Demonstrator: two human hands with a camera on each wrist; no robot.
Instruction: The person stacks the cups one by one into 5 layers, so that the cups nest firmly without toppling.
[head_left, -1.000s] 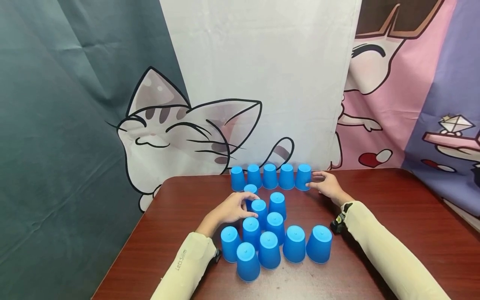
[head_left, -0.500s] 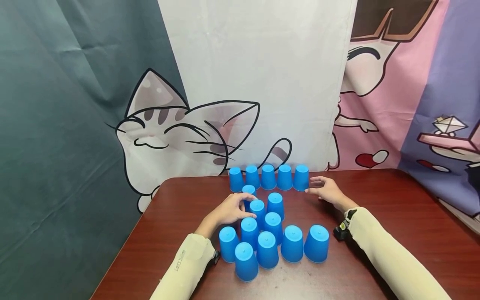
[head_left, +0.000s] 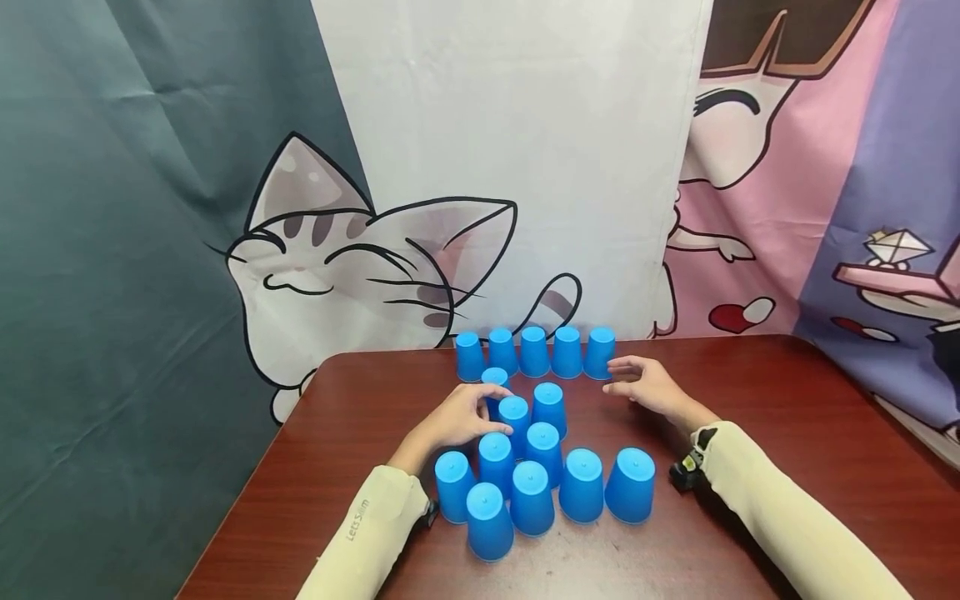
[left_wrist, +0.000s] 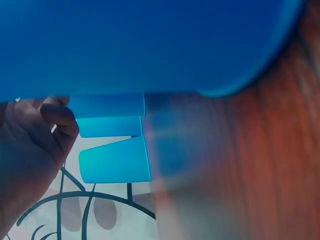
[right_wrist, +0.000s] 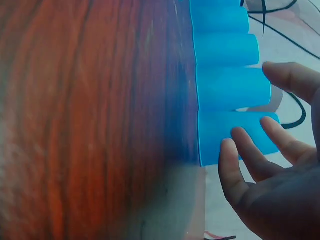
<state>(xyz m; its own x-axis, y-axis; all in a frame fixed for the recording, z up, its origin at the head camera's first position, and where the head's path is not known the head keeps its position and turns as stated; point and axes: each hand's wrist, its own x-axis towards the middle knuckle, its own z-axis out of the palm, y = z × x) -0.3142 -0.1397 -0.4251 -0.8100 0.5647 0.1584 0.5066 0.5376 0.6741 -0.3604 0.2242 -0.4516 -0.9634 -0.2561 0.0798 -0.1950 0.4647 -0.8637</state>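
Observation:
Blue cups stand upside down on the table. My left hand point(head_left: 457, 418) reaches in from the left, thumb and fingers bent round the side of a blue cup point(head_left: 514, 423) in the middle group. In the left wrist view a large blue cup point(left_wrist: 150, 45) fills the top and hides part of the left hand point(left_wrist: 35, 135). My right hand point(head_left: 651, 387) is spread, fingers apart, just right of the end cup point(head_left: 599, 354) of the back row. In the right wrist view its fingers overlap that cup, with nothing in their grasp.
The back row point(head_left: 533, 353) lines the far edge of the brown table point(head_left: 337, 467). Nearer cups stand close together, including a front cup point(head_left: 490, 525) and a right-hand cup point(head_left: 630, 487). Behind the table hangs a printed cloth point(head_left: 525, 167) with a cartoon cat.
My right hand has come slightly away from the back row's end cup, its fingers loosened from the cup's side. My left hand stays at the same cup; the view has shifted slightly.

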